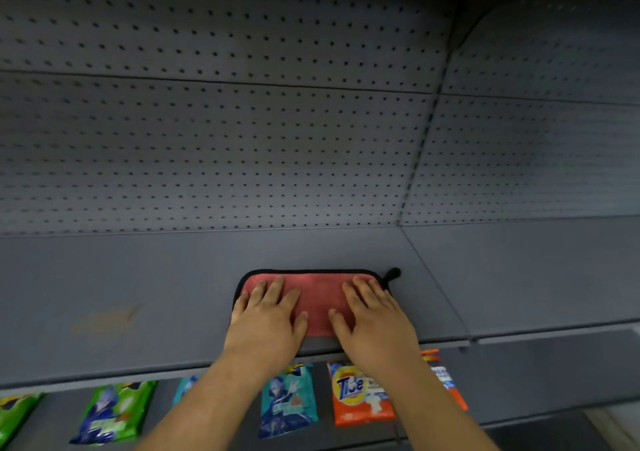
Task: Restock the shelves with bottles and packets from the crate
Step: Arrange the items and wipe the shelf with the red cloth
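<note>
Evidently, a preparatory step is in hand: the grey shelf (138, 277) is being wiped before anything is put on it. A pink cloth (320, 298) with a black edge is laid flat near the shelf's front lip, and both hands are pressed on it. The left hand (268, 315) is spread over the cloth's left part and the right hand (375, 315) over its right part; in each the grip is released, with fingers straight and flat against the cloth rather than curled round it.

No bottle is seen, and the crate is out of view. The task's packets are found only on the lower shelf (536, 381), beneath the forearms: green packets (114, 412) at the left, a teal packet (289, 402) nearer the middle, and an orange Tide packet (360, 393) at the right. They are laid flat in a row, apart from one another.

Restocking of the wiped shelf is judged as not yet begun. For the next move, the cloth would need to be swept across the remaining surface, where a faint smudge (104, 319) is visible to the left, then lifted off so that stock can be fetched.
</note>
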The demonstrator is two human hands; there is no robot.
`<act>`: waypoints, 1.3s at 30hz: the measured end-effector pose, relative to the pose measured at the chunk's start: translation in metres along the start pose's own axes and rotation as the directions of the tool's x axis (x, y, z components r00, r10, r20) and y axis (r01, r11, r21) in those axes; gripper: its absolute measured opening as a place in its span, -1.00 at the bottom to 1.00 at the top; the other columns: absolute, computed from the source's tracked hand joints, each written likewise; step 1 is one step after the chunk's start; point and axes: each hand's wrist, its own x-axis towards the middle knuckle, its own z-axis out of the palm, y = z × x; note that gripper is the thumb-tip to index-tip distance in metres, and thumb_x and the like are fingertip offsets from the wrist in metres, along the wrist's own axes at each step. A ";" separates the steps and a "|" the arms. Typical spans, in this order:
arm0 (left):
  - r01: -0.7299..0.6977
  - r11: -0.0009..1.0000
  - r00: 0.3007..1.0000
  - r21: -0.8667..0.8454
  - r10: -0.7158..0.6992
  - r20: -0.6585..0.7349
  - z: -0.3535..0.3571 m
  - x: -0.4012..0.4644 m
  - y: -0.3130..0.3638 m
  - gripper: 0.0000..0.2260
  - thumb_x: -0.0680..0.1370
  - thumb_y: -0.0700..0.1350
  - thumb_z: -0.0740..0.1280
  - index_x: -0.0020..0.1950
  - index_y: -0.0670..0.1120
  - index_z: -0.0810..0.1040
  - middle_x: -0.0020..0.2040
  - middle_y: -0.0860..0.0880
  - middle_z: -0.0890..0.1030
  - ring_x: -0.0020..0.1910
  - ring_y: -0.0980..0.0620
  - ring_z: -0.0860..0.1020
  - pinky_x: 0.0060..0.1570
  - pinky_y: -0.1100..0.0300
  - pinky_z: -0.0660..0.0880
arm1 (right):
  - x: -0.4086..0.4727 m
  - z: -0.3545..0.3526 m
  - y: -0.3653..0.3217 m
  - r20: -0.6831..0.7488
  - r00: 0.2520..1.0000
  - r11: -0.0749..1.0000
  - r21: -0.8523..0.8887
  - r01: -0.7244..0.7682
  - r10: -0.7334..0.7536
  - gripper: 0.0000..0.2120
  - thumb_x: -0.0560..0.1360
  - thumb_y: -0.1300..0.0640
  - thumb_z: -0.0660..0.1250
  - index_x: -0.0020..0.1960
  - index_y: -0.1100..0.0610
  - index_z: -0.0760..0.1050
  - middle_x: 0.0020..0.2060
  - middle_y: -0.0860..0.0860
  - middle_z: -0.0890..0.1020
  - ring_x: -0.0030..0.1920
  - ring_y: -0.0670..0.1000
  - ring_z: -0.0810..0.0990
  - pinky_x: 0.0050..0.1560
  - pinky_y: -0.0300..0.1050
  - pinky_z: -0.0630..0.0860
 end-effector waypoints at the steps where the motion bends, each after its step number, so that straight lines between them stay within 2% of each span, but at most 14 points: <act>1: -0.018 1.000 1.000 -0.005 0.018 0.005 0.003 0.006 0.016 -0.50 0.63 0.21 -0.01 0.56 0.13 0.13 0.60 0.01 0.03 0.57 -0.06 0.00 0.52 -0.06 -0.03 | -0.001 -0.005 0.016 -0.007 1.000 1.000 -0.019 -0.017 0.017 -0.14 0.41 -0.36 -0.27 0.55 0.02 0.25 0.56 0.01 0.20 0.57 0.05 0.12 0.53 -0.03 -0.01; 5: -0.071 0.997 0.997 -0.029 0.072 0.036 0.010 0.028 0.071 -0.50 0.63 0.21 0.00 0.56 0.13 0.14 0.60 0.02 0.02 0.57 -0.07 -0.02 0.52 -0.07 -0.06 | 0.001 -0.023 0.071 0.071 0.992 0.992 -0.086 -0.096 0.102 -0.04 0.30 -0.37 -0.43 0.60 -0.04 0.08 0.60 -0.05 0.06 0.59 -0.02 -0.05 0.54 -0.08 -0.11; 10: -0.043 0.998 0.999 -0.045 0.044 0.030 0.013 0.043 0.086 -0.50 0.62 0.22 0.01 0.55 0.14 0.15 0.60 0.02 0.04 0.56 -0.04 -0.02 0.52 -0.05 -0.09 | 0.009 -0.028 0.075 0.110 0.991 0.993 -0.100 -0.064 0.075 -0.07 0.29 -0.33 -0.43 0.59 -0.11 0.07 0.59 -0.02 0.08 0.58 0.12 -0.03 0.56 0.05 -0.09; 15: -0.017 0.999 1.000 -0.045 0.017 -0.011 0.008 0.042 0.048 -0.50 0.61 0.23 0.04 0.54 0.14 0.18 0.59 0.00 0.06 0.56 -0.04 0.01 0.53 0.02 -0.09 | 0.027 -0.017 0.044 0.162 0.986 0.999 -0.045 -0.029 0.036 -0.13 0.32 -0.33 -0.42 0.58 -0.19 0.03 0.60 -0.06 0.02 0.59 0.11 -0.11 0.56 0.07 -0.18; 18: 0.042 0.999 0.999 -0.026 -0.042 -0.006 -0.001 0.039 0.007 -0.48 0.59 0.26 0.00 0.53 0.15 0.18 0.59 0.00 0.07 0.56 -0.06 0.03 0.53 0.04 -0.06 | 0.042 -0.009 0.007 0.214 0.976 0.999 -0.022 0.029 -0.024 -0.36 0.54 -0.29 -0.20 0.59 -0.16 -0.03 0.60 -0.04 -0.04 0.59 0.12 -0.17 0.56 0.09 -0.22; 21: 0.126 0.992 0.992 -0.014 -0.126 0.009 -0.010 0.031 -0.040 -0.33 0.46 0.33 -0.16 0.53 0.17 0.17 0.59 0.01 0.08 0.56 -0.06 0.05 0.52 0.06 -0.04 | 0.058 0.003 -0.042 0.257 0.962 0.995 -0.007 0.095 -0.090 -0.43 0.63 -0.21 -0.11 0.60 -0.12 -0.07 0.60 -0.01 -0.11 0.58 0.14 -0.24 0.55 0.11 -0.26; 25: 0.183 0.983 0.983 -0.003 -0.183 0.033 -0.022 0.034 -0.089 -0.41 0.53 0.29 -0.05 0.54 0.16 0.16 0.59 0.00 0.07 0.56 -0.06 0.04 0.53 0.03 -0.02 | 0.077 0.016 -0.091 0.276 0.951 0.990 0.007 0.141 -0.137 -0.44 0.64 -0.19 -0.11 0.61 -0.09 -0.07 0.60 0.01 -0.13 0.57 0.15 -0.27 0.54 0.13 -0.29; 28: 0.174 0.985 0.982 -0.008 -0.173 0.074 -0.026 0.044 -0.094 -0.48 0.61 0.21 0.04 0.56 0.13 0.11 0.60 -0.01 0.01 0.57 -0.09 -0.02 0.53 -0.04 -0.05 | 0.087 0.018 -0.094 0.284 0.950 0.992 0.025 0.128 -0.129 -0.43 0.64 -0.19 -0.11 0.61 -0.09 -0.07 0.60 0.00 -0.13 0.57 0.12 -0.26 0.55 0.09 -0.28; 32: 0.107 0.994 0.987 0.005 -0.107 0.119 -0.023 0.064 -0.076 -0.48 0.62 0.17 0.01 0.58 0.11 0.05 0.61 -0.04 -0.08 0.57 -0.14 -0.09 0.52 -0.14 -0.11 | 0.090 0.013 -0.070 0.282 0.957 0.998 0.027 0.062 -0.067 -0.43 0.65 -0.19 -0.10 0.61 -0.07 -0.07 0.60 -0.01 -0.15 0.58 0.06 -0.25 0.55 0.03 -0.28; 35: 0.032 0.999 0.990 0.000 -0.032 0.137 -0.017 0.077 -0.058 -0.49 0.64 0.18 -0.02 0.58 0.10 0.04 0.61 -0.04 -0.10 0.57 -0.15 -0.11 0.51 -0.15 -0.14 | 0.092 0.006 -0.046 0.268 0.963 1.000 0.009 -0.016 0.013 -0.43 0.65 -0.21 -0.09 0.61 -0.09 -0.05 0.60 -0.03 -0.13 0.58 0.05 -0.23 0.55 0.01 -0.26; 39: 0.000 1.000 0.989 -0.029 0.005 0.150 -0.016 0.089 -0.047 -0.48 0.63 0.19 -0.01 0.58 0.10 0.04 0.61 -0.04 -0.10 0.57 -0.14 -0.12 0.52 -0.14 -0.15 | 0.093 0.005 -0.037 0.254 0.964 0.997 -0.021 -0.078 0.081 -0.43 0.64 -0.21 -0.08 0.61 -0.10 -0.04 0.60 -0.03 -0.11 0.58 0.06 -0.22 0.56 0.03 -0.24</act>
